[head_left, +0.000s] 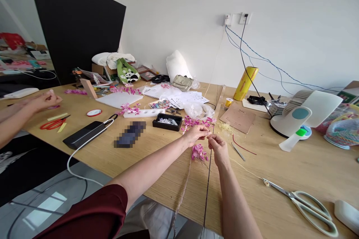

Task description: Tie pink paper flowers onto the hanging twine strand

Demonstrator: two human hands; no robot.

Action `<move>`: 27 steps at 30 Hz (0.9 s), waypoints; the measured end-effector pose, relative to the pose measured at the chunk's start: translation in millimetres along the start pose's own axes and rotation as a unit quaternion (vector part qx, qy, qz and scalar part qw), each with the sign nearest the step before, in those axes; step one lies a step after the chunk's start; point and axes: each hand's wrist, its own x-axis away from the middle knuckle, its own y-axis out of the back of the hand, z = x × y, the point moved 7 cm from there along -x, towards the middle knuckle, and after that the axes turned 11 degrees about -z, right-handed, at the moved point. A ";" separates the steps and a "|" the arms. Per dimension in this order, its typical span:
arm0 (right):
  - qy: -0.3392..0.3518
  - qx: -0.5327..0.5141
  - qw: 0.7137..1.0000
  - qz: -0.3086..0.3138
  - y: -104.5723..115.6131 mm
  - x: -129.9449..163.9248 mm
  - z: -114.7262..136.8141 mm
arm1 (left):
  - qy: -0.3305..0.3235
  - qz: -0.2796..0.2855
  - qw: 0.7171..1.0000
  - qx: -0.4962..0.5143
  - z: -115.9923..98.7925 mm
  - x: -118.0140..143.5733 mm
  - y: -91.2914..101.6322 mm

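My left hand (197, 135) and my right hand (219, 148) meet over the table, fingertips pinched together and almost touching. Whatever lies between them is too small to make out. Just below is a bunch of pink artificial flowers (199, 152), with a braided cord (183, 190) running from it over the table's front edge. More pink blossoms (193, 122) lie behind my left hand. From beside my right wrist a thin pale strand (246, 170) stretches to the tips of the scissors (305, 203). A grey pointed tool (238, 152) and a red cord (244, 145) lie right of my right hand.
A black tray (167, 127) with small white pieces sits behind my left forearm. At right stand a white fan (297, 114) and a yellow roll (245, 83). Another person's hands (46, 101) are at far left, near red scissors (54, 123) and a black power strip (84, 134).
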 end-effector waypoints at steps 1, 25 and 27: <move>0.002 0.005 1.000 0.001 0.0 0.3 0.5 | -0.003 0.009 1.000 -0.006 -1.0 0.4 -0.7; 0.039 0.016 0.999 -0.026 -1.0 2.2 3.7 | -0.315 -0.095 0.923 -0.199 -34.0 22.0 -4.6; 0.035 0.010 0.999 -0.025 -2.0 2.2 1.8 | -0.315 -0.087 0.925 -0.192 -35.4 23.6 -4.9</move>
